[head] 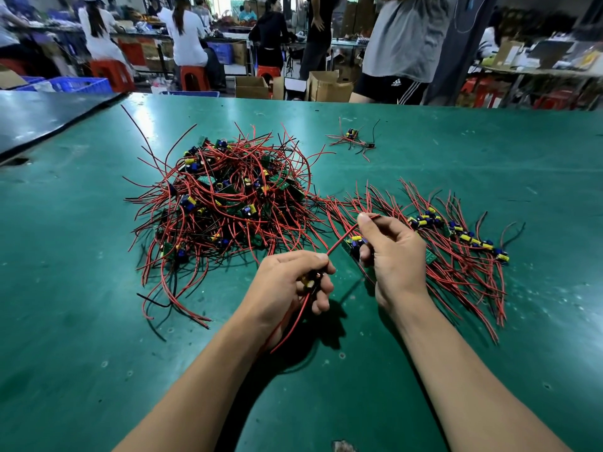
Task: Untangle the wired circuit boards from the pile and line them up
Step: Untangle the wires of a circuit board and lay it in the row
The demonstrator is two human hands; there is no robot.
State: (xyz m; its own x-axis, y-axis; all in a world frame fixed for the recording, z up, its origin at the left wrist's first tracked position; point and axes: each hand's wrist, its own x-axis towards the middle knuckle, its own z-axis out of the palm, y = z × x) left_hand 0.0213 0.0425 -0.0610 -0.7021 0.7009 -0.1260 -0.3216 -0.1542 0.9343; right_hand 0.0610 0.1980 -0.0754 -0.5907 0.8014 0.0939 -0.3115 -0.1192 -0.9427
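Observation:
A tangled pile of small green circuit boards with red and black wires (225,197) lies on the green table (98,321), left of centre. A row of lined-up boards (456,236) stretches to the right, their wires fanned out towards me. My left hand (287,285) grips one circuit board with yellow parts (308,279), its wires trailing below the palm. My right hand (391,256) pinches a red wire (342,238) of that board between thumb and forefinger, just above the row's near end.
A small separate bunch of wired boards (354,140) lies at the far middle of the table. A darker table (42,119) adjoins at the far left. A person (404,47) stands at the table's far edge; others sit on red stools behind.

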